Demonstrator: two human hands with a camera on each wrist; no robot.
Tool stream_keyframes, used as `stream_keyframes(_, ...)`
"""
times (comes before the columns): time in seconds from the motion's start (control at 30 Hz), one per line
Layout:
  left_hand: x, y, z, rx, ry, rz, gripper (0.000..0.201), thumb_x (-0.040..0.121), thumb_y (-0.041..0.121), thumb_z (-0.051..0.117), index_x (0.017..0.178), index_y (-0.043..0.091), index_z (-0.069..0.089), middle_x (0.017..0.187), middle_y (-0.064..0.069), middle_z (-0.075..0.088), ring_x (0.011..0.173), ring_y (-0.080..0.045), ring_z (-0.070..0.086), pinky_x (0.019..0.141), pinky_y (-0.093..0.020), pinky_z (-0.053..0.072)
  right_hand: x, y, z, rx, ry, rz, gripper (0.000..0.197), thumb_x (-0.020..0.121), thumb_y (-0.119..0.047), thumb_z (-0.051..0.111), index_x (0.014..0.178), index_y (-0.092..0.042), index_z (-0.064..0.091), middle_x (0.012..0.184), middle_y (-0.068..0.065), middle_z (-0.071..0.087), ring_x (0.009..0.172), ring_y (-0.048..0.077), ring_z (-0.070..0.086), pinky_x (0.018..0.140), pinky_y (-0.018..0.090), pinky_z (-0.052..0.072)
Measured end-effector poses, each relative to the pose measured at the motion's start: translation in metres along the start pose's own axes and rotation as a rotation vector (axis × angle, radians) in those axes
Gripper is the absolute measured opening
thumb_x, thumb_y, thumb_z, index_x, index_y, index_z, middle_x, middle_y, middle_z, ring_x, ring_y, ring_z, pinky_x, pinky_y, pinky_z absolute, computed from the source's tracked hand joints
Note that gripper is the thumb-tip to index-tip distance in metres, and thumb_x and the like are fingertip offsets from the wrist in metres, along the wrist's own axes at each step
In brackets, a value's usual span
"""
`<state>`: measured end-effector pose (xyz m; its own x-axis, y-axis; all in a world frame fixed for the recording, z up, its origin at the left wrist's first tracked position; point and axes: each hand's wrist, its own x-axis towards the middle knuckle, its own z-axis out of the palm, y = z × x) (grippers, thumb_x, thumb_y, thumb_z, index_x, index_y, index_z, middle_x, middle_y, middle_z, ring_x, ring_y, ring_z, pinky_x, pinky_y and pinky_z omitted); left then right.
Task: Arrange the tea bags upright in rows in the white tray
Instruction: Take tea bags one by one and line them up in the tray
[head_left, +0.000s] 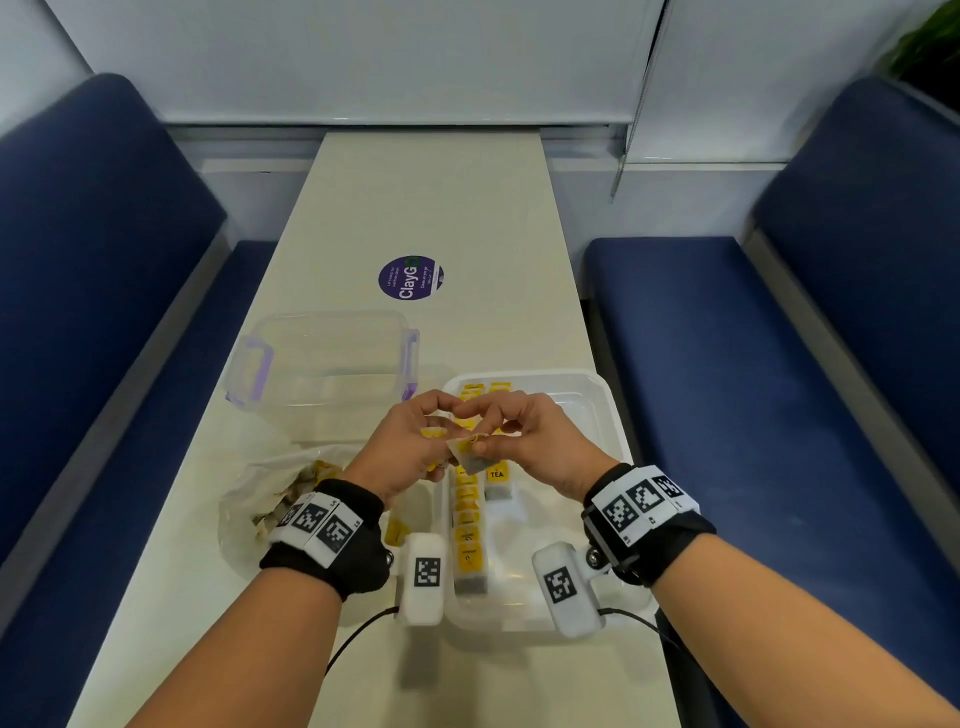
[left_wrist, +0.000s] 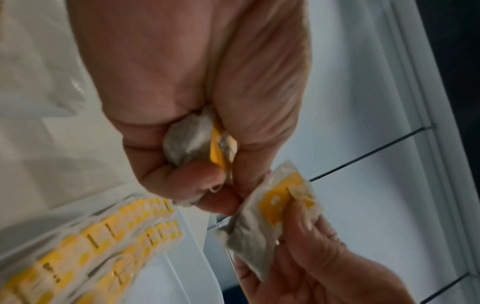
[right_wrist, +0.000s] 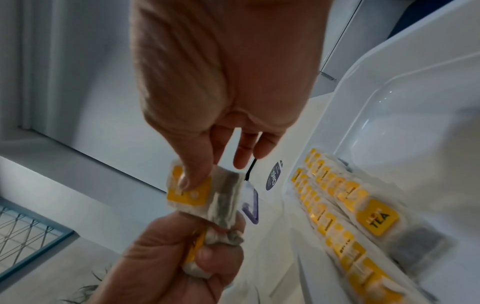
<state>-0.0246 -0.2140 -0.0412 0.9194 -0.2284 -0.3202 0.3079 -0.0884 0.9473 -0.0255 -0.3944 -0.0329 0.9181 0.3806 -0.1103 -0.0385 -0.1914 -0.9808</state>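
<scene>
the left hand (left_wrist: 182, 92) hides most of its clutched tea bags (left_wrist: 187, 142).

"TEA" on a tea bag tag (right_wrist: 377, 217), "ClayGO" on a round purple sticker (head_left: 411, 277)

You see yellow tags on grey-white tea bags (head_left: 470, 525) in the white tray (head_left: 605, 410). The clear box (head_left: 322, 358) has pale purple clasps, the round sticker (head_left: 410, 278) is purple, and the benches (head_left: 779, 322) are dark blue.
</scene>
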Motion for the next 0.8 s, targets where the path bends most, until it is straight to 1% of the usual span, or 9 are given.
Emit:
stream_keyframes(0.1, 0.001, -0.003, 0.003, -0.022, -0.011, -0.031, 0.028, 0.067, 0.012, 0.074, 0.093, 0.016, 0.064, 0.072, -0.006, 0.064, 0.052, -0.014, 0.051, 0.047, -0.022, 0.036, -0.001, 0.002, 0.004, 0.032, 0.019, -0.018, 0.009, 0.078, 0.000, 0.073, 0.074, -0.007, 0.068, 0.090, -0.007, 0.071, 0.093, 0.019, 0.063, 0.095, 0.052, 0.045)
stream_keyframes(0.2, 0.002, -0.004, 0.004, 0.006, 0.023, -0.047, 0.021, 0.080, 0.007, 0.075, 0.098, 0.012, 0.066, 0.071, -0.007, 0.061, 0.053, -0.014, 0.052, 0.047, -0.023, 0.035, 0.002, 0.004, 0.007, 0.103, 0.114, -0.002, 0.011, 0.079, -0.006, 0.072, 0.073, -0.011, 0.063, 0.081, 0.021, 0.065, 0.075, 0.041, 0.062, 0.077, 0.064, 0.050)
stream_keyframes(0.27, 0.001, -0.003, 0.004, -0.051, 0.055, -0.057, 0.010, 0.092, 0.015, 0.067, 0.099, 0.009, 0.068, 0.076, -0.007, 0.061, 0.056, -0.015, 0.053, 0.047, -0.023, 0.035, 0.004, 0.004, 0.008, 0.145, 0.192, 0.002, 0.017, 0.082, 0.002, 0.068, 0.078, -0.010, 0.057, 0.076, 0.023, 0.063, 0.069, 0.037, 0.065, 0.074, 0.058, 0.054)
stream_keyframes(0.33, 0.002, -0.004, 0.003, -0.080, 0.070, -0.051, 0.021, 0.095, 0.025, 0.063, 0.097, 0.005, 0.069, 0.080, -0.007, 0.063, 0.059, -0.015, 0.053, 0.047, -0.023, 0.036, 0.005, 0.005, 0.007, 0.157, 0.251, 0.035, 0.022, 0.084, 0.005, 0.066, 0.084, -0.009, 0.050, 0.063, 0.009, 0.063, 0.060, 0.029, 0.065, 0.067, 0.047, 0.055)
stream_keyframes(0.4, 0.003, -0.005, 0.002, -0.010, 0.077, -0.026, 0.018, 0.091, 0.021, 0.068, 0.094, 0.004, 0.070, 0.075, -0.008, 0.060, 0.058, -0.015, 0.053, 0.047, -0.023, 0.037, 0.006, 0.008, 0.006, 0.151, 0.258, 0.054, 0.024, 0.084, 0.006, 0.066, 0.082, -0.009, 0.046, 0.056, 0.002, 0.061, 0.056, 0.028, 0.064, 0.062, 0.041, 0.055)
stream_keyframes(0.5, 0.006, -0.009, 0.003, 0.062, 0.120, -0.009, 0.013, 0.088, 0.009, 0.071, 0.096, -0.001, 0.070, 0.068, -0.009, 0.056, 0.054, -0.012, 0.051, 0.046, -0.022, 0.037, 0.007, 0.011, 0.004, -0.002, 0.222, 0.068, 0.024, 0.080, 0.002, 0.072, 0.072, -0.015, 0.056, 0.069, 0.013, 0.061, 0.069, 0.029, 0.064, 0.069, 0.041, 0.055)
stream_keyframes(0.57, 0.007, -0.012, 0.004, 0.078, 0.143, -0.023, 0.012, 0.087, 0.009, 0.072, 0.095, -0.001, 0.071, 0.065, -0.008, 0.057, 0.054, -0.013, 0.051, 0.045, -0.022, 0.036, 0.006, 0.014, 0.002, -0.114, 0.178, 0.100, 0.024, 0.077, 0.000, 0.074, 0.071, -0.018, 0.060, 0.073, 0.009, 0.064, 0.072, 0.023, 0.064, 0.074, 0.037, 0.055)
stream_keyframes(0.67, 0.007, -0.014, 0.006, 0.105, 0.156, -0.074, 0.007, 0.089, 0.015, 0.071, 0.089, 0.008, 0.073, 0.064, 0.001, 0.061, 0.056, -0.011, 0.054, 0.047, -0.023, 0.037, 0.005, 0.021, -0.002, -0.192, 0.137, 0.201, 0.025, 0.074, 0.004, 0.074, 0.070, -0.018, 0.062, 0.069, 0.001, 0.063, 0.064, 0.015, 0.059, 0.068, 0.032, 0.053)
stream_keyframes(0.8, 0.006, -0.014, 0.005, 0.096, 0.173, -0.123, 0.011, 0.093, 0.024, 0.067, 0.097, 0.014, 0.071, 0.076, 0.003, 0.064, 0.059, -0.009, 0.056, 0.050, -0.023, 0.040, 0.005, 0.041, -0.004, -0.278, 0.137, 0.420, 0.026, 0.071, 0.011, 0.072, 0.065, -0.013, 0.063, 0.068, 0.005, 0.062, 0.060, 0.016, 0.059, 0.063, 0.032, 0.058)
